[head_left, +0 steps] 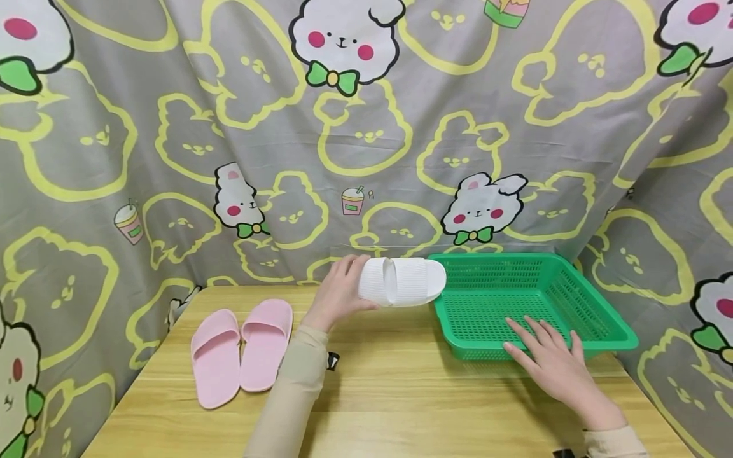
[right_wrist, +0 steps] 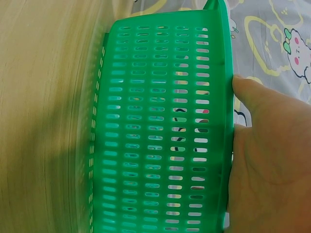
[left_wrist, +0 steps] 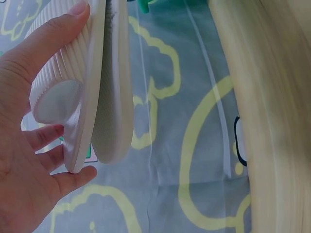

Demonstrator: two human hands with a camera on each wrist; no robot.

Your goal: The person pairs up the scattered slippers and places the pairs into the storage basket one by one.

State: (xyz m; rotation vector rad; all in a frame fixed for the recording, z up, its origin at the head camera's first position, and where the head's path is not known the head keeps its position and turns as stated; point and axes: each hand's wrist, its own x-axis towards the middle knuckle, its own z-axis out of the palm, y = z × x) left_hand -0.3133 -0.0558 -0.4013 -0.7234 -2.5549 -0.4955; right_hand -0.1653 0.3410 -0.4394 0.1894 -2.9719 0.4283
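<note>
My left hand (head_left: 338, 289) grips a pair of white slippers (head_left: 403, 281) held together above the table. Their ribbed straps show from the head, and one end overlaps the left rim of the green basket (head_left: 443, 331) in that view. In the left wrist view the thumb lies over the ribbed strap of the near slipper (left_wrist: 80, 107), with the second slipper (left_wrist: 114, 111) close behind it. My right hand (head_left: 552, 362) is at the basket's near rim, fingers spread and reaching over it. The right wrist view shows this hand (right_wrist: 272, 155) against the rim, its fingertips hidden.
A pair of pink slippers (head_left: 216, 369) lies side by side at the left of the wooden table (head_left: 401, 407). Behind the table hangs a grey curtain (head_left: 366, 216) with cartoon prints. A small black-and-white piece (head_left: 333, 361) is beside the left sleeve.
</note>
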